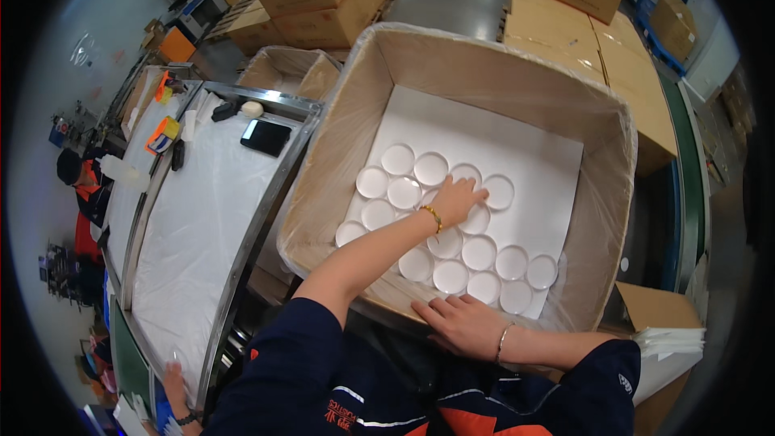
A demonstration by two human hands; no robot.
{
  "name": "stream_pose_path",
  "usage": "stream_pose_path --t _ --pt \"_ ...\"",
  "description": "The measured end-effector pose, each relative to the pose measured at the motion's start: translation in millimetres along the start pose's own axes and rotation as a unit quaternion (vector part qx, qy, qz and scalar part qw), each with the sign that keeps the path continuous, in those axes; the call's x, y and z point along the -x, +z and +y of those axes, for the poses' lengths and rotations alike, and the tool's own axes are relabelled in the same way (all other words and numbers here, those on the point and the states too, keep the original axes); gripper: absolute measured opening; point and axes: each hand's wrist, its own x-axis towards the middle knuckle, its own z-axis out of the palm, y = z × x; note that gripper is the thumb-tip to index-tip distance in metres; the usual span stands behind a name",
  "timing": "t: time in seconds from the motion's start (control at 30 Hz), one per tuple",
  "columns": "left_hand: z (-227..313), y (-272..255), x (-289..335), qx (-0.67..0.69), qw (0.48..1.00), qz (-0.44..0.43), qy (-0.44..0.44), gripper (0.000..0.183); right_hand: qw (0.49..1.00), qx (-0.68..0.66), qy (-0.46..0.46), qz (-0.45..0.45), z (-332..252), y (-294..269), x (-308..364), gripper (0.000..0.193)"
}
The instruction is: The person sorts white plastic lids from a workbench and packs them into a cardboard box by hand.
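Observation:
Inside a large cardboard box (339, 161) lined with clear plastic, shallow clear round lids or dishes (513, 262) lie in staggered rows on a white sheet (537, 169). My left hand (462, 199) reaches over the rows, its fingers apart and bent down onto a round dish (466, 169) near the far end. Its palm and wrist hide some dishes beneath. At the box's near edge rests my right hand (468, 324), fingers spread along the rim and touching no dish.
A metal-framed table (202, 186) with a white surface stands at left, holding a black phone-like device (266, 137) and orange tape dispensers (164, 136). Another person's hand (174, 379) is at its near end. Stacked cartons (319, 0) and more cartons (622, 73) stand beyond.

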Motion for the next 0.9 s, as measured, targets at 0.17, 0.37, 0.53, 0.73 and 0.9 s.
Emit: stream_pose_path --t 0.17,0.37,0.53,0.73,0.9 --pt "-16 -22 23 0.090 0.983 0.074 -0.144 0.044 0.999 -0.020 -0.017 -0.040 0 1 0 0.057" --pt "-50 -5 62 0.054 0.935 -0.046 -0.347 0.051 0.986 -0.127 -0.021 -0.106 5 -2 -6 0.059" --pt "-45 -28 78 0.063 0.948 -0.165 -0.266 0.056 0.943 -0.250 0.050 -0.215 21 -13 -19 0.076" --pt "-10 -131 168 0.251 0.956 0.107 -0.109 0.050 0.911 -0.328 0.072 -0.241 37 -4 -19 0.079" --pt "-26 -197 388 0.074 0.846 0.360 -0.385 0.040 0.871 -0.405 0.091 -0.262 35 2 -28 0.083"
